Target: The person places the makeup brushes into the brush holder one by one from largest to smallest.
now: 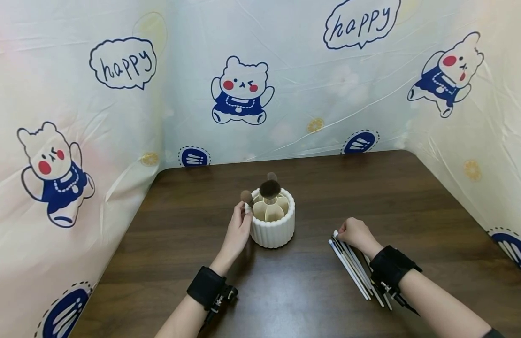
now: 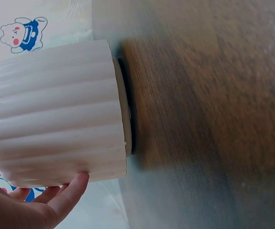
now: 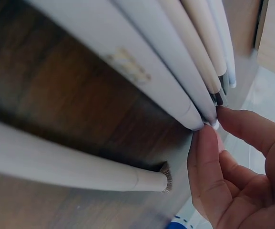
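Observation:
A white ribbed makeup brush holder [image 1: 273, 231] with cream dividers stands upright on the table. A dark fluffy brush [image 1: 270, 189] rises from its middle, and a brown-headed brush [image 1: 246, 196] leans at its left rim. My left hand [image 1: 238, 230] grips the holder's left side; the left wrist view shows fingers [image 2: 73, 194] against its ribbed wall. Toward the right, several slim brushes [image 1: 349, 270] lie side by side. At their far ends my right hand [image 1: 358, 234] pinches the tip of a white-handled brush [image 3: 170, 71] between thumb and fingers.
The brown wooden table [image 1: 193, 202] has a cloth backdrop [image 1: 286, 37] with printed bears rising along its back and sides. In the right wrist view, one pale brush [image 3: 80, 164] with short brown bristles lies apart from the bunch.

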A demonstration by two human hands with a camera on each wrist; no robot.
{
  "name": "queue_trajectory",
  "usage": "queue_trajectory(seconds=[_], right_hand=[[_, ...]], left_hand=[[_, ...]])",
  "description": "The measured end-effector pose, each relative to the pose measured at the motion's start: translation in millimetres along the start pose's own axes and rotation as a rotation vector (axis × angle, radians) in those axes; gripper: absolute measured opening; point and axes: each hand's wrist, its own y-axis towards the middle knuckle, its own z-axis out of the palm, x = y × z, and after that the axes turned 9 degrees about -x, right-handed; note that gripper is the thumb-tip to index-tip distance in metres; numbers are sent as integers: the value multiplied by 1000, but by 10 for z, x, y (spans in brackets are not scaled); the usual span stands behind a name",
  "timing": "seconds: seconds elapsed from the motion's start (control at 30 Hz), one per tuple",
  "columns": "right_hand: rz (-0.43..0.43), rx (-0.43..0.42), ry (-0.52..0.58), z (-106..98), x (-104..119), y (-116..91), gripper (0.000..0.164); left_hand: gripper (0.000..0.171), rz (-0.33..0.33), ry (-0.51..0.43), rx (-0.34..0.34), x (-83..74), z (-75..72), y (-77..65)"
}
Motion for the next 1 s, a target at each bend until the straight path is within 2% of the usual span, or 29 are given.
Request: queue_trajectory(seconds=[0.2, 0.33, 0.57, 0.73, 0.9, 1.0], right_hand=[[-11, 8, 15, 14, 7, 16, 39], [1, 20, 33, 27, 8, 27, 45], [61, 17, 82, 19, 18, 65, 42], [55, -5, 139, -42, 29, 81, 38], [29, -53, 153, -111, 49, 106, 20], [23, -77, 158, -158, 72, 146, 22]], left_hand=[[50, -6, -1, -6, -5, -3, -7], [50, -10, -2, 1, -8, -4, -12], [50, -2, -15, 1, -31, 1, -25], [51, -14, -13, 4, -20, -3, -24], [51, -13, -10, 3, -17, -9, -22], [51, -15, -6, 1, -33, -15, -28]])
